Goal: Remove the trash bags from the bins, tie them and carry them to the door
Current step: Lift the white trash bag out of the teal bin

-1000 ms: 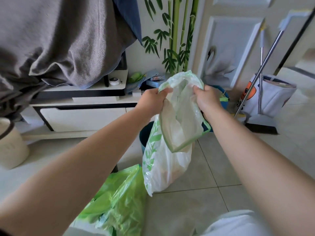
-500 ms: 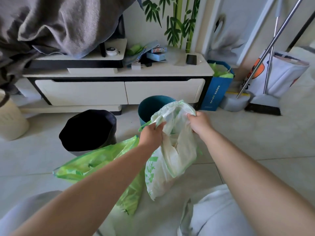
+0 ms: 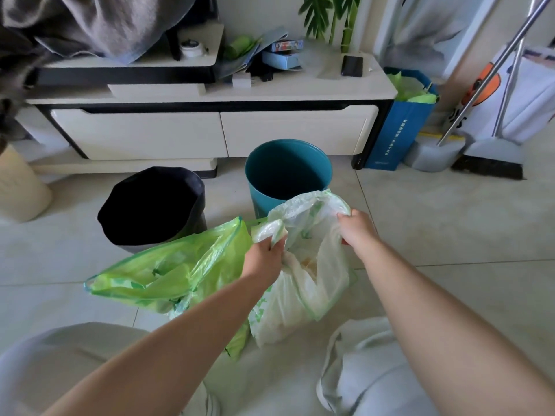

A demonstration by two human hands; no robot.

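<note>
Both hands are closed on the same bag. The left hand has a bunched bit of the white trash bag clenched in its fingers, and the right hand pinches the rim on the opposite side. The hands are held apart, with the bag's mouth stretched open between them. The bag hangs at the middle of the frame, its lower end down by the person's knees. It is thin, pale plastic with green print and a green edge.

Just left of it, a green trash bag lies slumped with its mouth open, and part of it passes behind the left forearm. Behind the two bags, two bins stand on the tiled floor. The teal bin is above centre with no liner showing, and the black bin is left of it.

A low cream TV cabinet runs across the upper part of the frame behind the bins. A dark phone lies on top of it towards the right, and a grey blanket hangs over it at the upper left. At the cabinet's right end stands a blue paper bag, then a dustpan and a broom at the right edge.
</note>
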